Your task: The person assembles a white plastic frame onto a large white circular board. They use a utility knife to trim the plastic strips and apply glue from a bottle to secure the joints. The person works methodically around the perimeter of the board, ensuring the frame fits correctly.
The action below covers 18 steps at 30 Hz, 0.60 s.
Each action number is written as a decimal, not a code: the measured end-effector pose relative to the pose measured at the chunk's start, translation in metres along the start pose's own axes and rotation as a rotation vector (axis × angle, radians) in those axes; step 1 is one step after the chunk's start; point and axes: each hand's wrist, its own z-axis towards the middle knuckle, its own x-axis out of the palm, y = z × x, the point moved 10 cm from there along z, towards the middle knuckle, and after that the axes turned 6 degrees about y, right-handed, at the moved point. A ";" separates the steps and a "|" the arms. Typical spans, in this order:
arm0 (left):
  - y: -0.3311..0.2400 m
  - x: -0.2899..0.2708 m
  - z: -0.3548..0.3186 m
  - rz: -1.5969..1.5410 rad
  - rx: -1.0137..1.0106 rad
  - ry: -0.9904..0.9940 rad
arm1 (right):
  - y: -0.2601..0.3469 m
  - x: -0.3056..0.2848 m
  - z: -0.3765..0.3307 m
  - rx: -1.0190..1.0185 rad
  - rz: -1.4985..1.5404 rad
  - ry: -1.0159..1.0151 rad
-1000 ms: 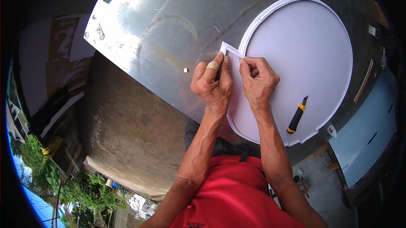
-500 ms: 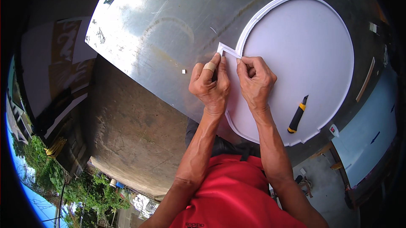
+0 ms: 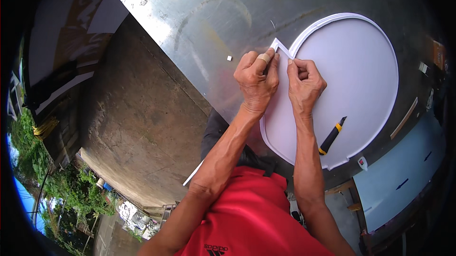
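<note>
A white strip (image 3: 283, 48), bent to a sharp corner, is pinched between the fingertips of both my hands. My left hand (image 3: 257, 81), with a tan bandage on one finger, grips it just left of the corner. On the other side, my right hand (image 3: 306, 84) pinches it where it meets the rim of a large round white panel (image 3: 363, 71). A raised white edging runs round most of that panel. On the panel, right of my right forearm, lies a black and yellow utility knife (image 3: 332, 136) with its blade out.
Panel and hands are over a grey metal tabletop (image 3: 204, 33). A small white cube (image 3: 229, 58) lies left of my left hand. At the right are a thin wooden strip (image 3: 404, 118), a small white and red object (image 3: 363, 163) and a light blue sheet (image 3: 399, 185).
The view has shifted, so the scene sits differently. Both hands keep their pinch on the strip, slightly closer together. A white strip end now shows beside my left forearm.
</note>
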 end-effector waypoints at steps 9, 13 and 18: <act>-0.003 -0.001 0.001 0.002 0.030 -0.005 | -0.005 0.001 0.000 0.007 0.012 -0.012; -0.002 0.000 0.001 -0.006 0.049 0.006 | -0.006 0.002 -0.001 0.030 0.012 0.002; -0.003 -0.001 0.000 0.004 0.059 0.040 | -0.005 -0.001 -0.002 0.001 -0.001 0.009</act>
